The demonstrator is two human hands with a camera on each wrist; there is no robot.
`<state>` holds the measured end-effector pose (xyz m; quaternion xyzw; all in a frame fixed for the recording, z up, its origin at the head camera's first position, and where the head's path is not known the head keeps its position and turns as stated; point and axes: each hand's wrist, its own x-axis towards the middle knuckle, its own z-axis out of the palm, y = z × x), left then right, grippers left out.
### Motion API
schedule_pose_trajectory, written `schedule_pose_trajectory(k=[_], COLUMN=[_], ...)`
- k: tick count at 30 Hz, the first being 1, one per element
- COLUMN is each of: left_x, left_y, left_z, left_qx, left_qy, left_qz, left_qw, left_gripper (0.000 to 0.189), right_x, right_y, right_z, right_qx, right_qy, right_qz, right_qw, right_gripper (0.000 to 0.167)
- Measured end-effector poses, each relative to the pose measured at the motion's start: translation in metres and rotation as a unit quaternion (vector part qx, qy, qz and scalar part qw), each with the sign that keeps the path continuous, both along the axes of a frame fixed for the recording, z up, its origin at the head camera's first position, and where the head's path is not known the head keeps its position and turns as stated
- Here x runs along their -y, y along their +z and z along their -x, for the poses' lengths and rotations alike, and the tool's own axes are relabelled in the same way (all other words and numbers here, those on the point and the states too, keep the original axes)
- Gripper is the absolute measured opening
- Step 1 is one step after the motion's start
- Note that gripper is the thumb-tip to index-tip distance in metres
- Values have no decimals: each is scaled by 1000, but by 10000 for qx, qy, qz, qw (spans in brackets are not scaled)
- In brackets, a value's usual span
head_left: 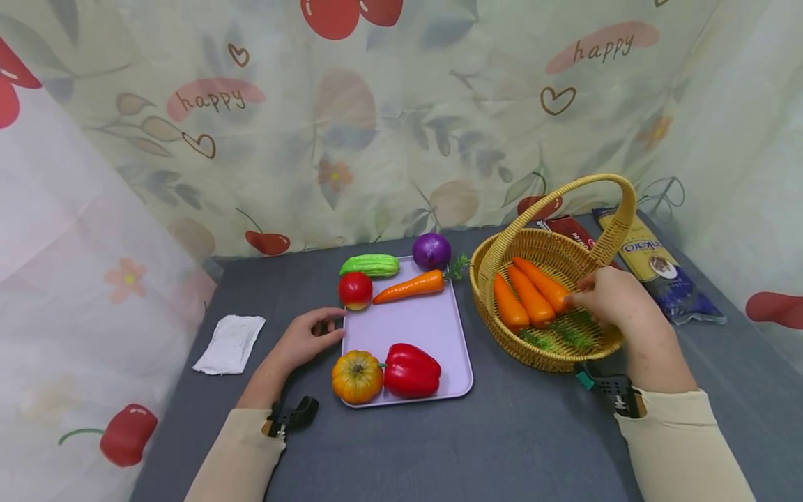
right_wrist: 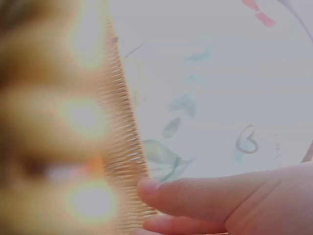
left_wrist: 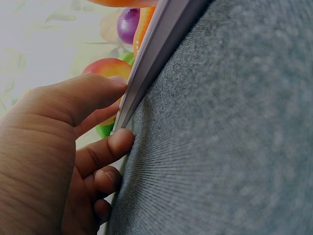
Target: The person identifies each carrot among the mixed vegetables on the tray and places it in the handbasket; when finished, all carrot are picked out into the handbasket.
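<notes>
My left hand (head_left: 309,338) is at the left edge of the lilac tray (head_left: 401,328), thumb and fingertips right at its rim, fingers loosely bent. On the tray are a red apple (head_left: 355,291), a green cucumber-like vegetable (head_left: 370,265), a carrot (head_left: 409,286), a purple onion (head_left: 431,251), a small orange pumpkin (head_left: 357,377) and a red bell pepper (head_left: 412,371). My right hand (head_left: 617,300) reaches into the wicker basket (head_left: 539,359), fingertips at the thick end of the rightmost carrot (head_left: 541,282) of three; I cannot tell whether they pinch it.
The basket's tall arched handle (head_left: 564,192) rises beside my right hand. Behind the basket lie a yellow and blue packet (head_left: 665,268) and a dark red packet (head_left: 569,229). A white folded tissue pack (head_left: 229,344) lies at the left. A patterned curtain (head_left: 376,139) hangs behind the table.
</notes>
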<state>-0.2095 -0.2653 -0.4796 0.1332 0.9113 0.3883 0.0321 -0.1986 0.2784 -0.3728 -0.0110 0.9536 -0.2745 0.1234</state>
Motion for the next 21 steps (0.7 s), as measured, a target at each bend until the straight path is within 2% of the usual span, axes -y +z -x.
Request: schedule_pose_trajectory(k=[7, 10, 12, 16, 21], left_x=[1, 1, 1, 1, 0], left_y=[0, 0, -1, -1, 1], left_z=[-1, -1, -1, -1, -1], left_qx=[-11, -5, 4, 20, 0], left_qy=[-11, -34, -44, -45, -29], left_qz=[-45, -52, -52, -57, -41], left_qw=[10000, 10000, 10000, 10000, 10000], left_gripper=[35, 36, 36, 35, 35], right_x=[4, 7, 11, 20, 35], right_y=[29, 41, 48, 62, 76], right_z=[-17, -28, -35, -52, -73], right_qx=[-609, -988, -1229, -1876, -2685], right_qy=[-174, -334, -445, -682, -814], right_qz=[-105, -242, -262, -160, 147], right_qw=[9979, 9943, 9911, 9797, 9597], right_gripper=[59, 70, 70, 63, 47])
